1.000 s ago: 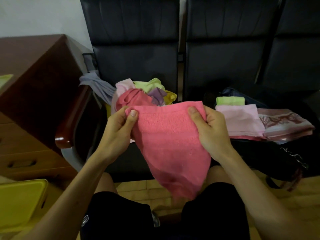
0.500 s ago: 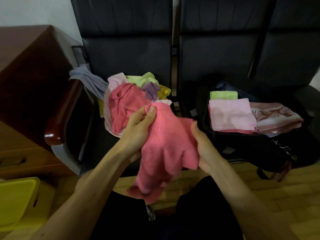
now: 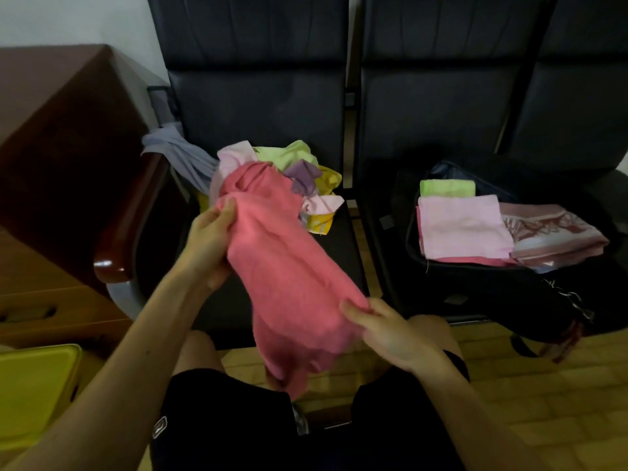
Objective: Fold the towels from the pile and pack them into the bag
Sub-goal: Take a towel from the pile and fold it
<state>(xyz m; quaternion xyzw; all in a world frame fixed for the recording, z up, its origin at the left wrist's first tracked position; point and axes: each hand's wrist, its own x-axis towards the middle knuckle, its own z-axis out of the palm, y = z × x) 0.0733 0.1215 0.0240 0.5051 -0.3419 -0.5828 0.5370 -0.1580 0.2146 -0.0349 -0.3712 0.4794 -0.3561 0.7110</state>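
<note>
A coral-pink towel (image 3: 289, 277) hangs bunched between my hands over my lap. My left hand (image 3: 207, 243) grips its upper end near the pile. My right hand (image 3: 384, 331) pinches its lower right edge. The pile of unfolded towels (image 3: 292, 171), pink, green, purple and yellow, lies on the left black seat. On the right seat an open black bag (image 3: 475, 283) holds folded towels: a light pink one (image 3: 462, 226), a green one (image 3: 447, 188) behind it, and a patterned pink one (image 3: 550, 232) to the right.
A brown wooden desk (image 3: 57, 158) with drawers stands at the left, beside the chair's armrest (image 3: 129, 239). A grey cloth (image 3: 176, 154) drapes over the armrest's back. A yellow bin (image 3: 34, 392) sits at the lower left. The floor is tan tile.
The towel was held spread by its top corners, then gathered. My left hand stayed up near the pile while my right hand slid down along the towel to its lower edge.
</note>
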